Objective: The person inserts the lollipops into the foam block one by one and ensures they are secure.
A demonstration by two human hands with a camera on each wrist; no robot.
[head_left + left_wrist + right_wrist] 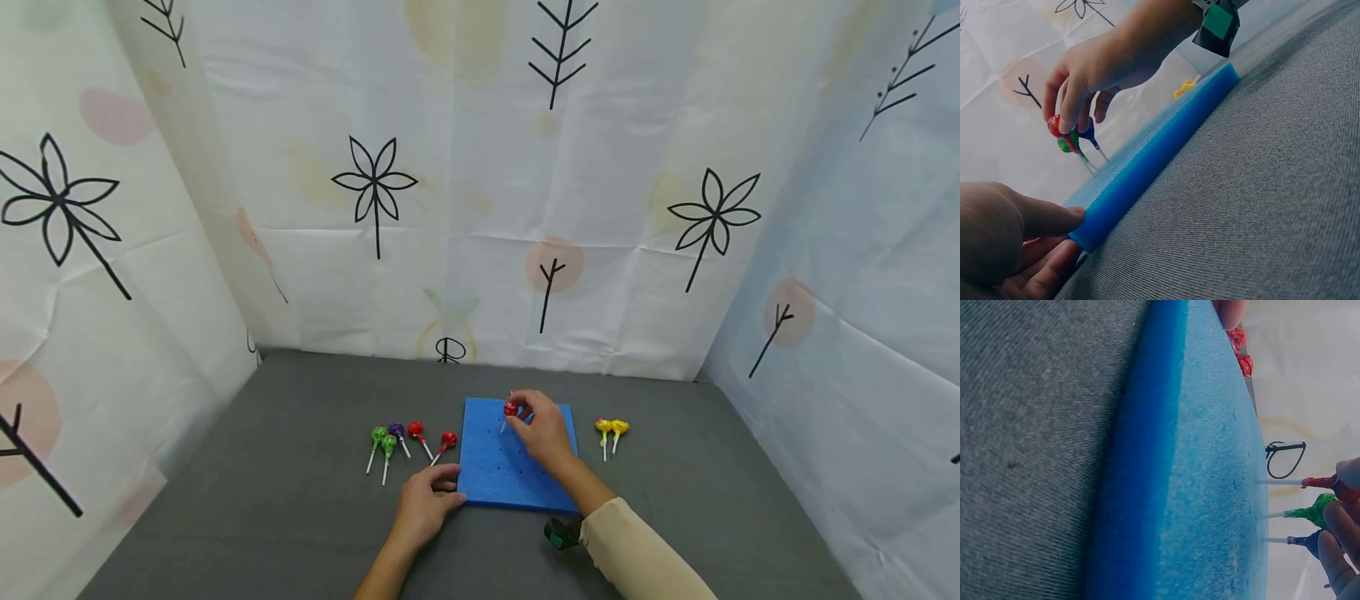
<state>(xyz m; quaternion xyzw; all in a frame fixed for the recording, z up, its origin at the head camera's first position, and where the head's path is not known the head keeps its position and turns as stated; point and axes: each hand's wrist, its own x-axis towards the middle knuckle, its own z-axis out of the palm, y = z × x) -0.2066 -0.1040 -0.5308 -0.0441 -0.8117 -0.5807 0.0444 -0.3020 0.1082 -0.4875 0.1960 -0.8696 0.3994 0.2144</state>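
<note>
A blue foam board (495,479) with small holes lies flat on the grey cloth. My left hand (424,504) grips its near left corner between thumb and fingers. Over the board's far part, my right hand (543,432) pinches the head of a red lollipop (510,409). Its white stick points down to the board; the right wrist view shows the stick's end at the surface. Beside it, a green lollipop (1316,511) and a dark blue or purple lollipop (1305,541) stand upright in the board. The right hand hides those two in the head view.
Left of the board lie two green lollipops (387,446), a purple lollipop (397,430) and two red lollipops (447,439). Two yellow lollipops (611,427) lie to its right. A black strapped device (561,533) sits at my right wrist. Patterned white cloth (465,167) walls the table.
</note>
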